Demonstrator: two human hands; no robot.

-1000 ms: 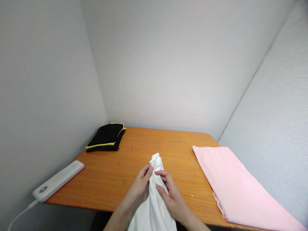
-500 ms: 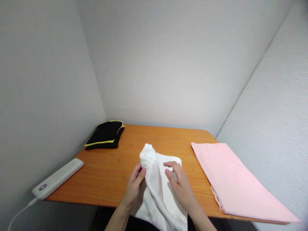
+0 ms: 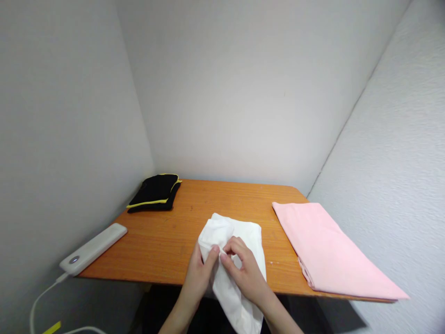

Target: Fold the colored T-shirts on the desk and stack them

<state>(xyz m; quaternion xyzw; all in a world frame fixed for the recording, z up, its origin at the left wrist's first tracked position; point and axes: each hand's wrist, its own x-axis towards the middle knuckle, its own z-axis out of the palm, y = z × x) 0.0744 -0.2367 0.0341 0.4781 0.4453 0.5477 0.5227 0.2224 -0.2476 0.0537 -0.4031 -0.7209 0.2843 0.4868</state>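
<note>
**White cloth now down on the desk**

The white cloth, lifted and bunched a second ago, now lies on the desk edge. Left hand and right hand pinch its near fold together. A pink cloth lies to the right.

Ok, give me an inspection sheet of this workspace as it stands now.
Surface: orange wooden table, set in a corner.
Job's things: crumpled white cloth, hanging partly over the near edge.
Clutter: folded pink cloth on the right; folded black garment with yellow trim at the far left; white power bank at the left edge.
Hands: left hand and right hand both pinch the white cloth.
Cables: white cable from the power bank.
Surroundings: plain white walls.
</note>
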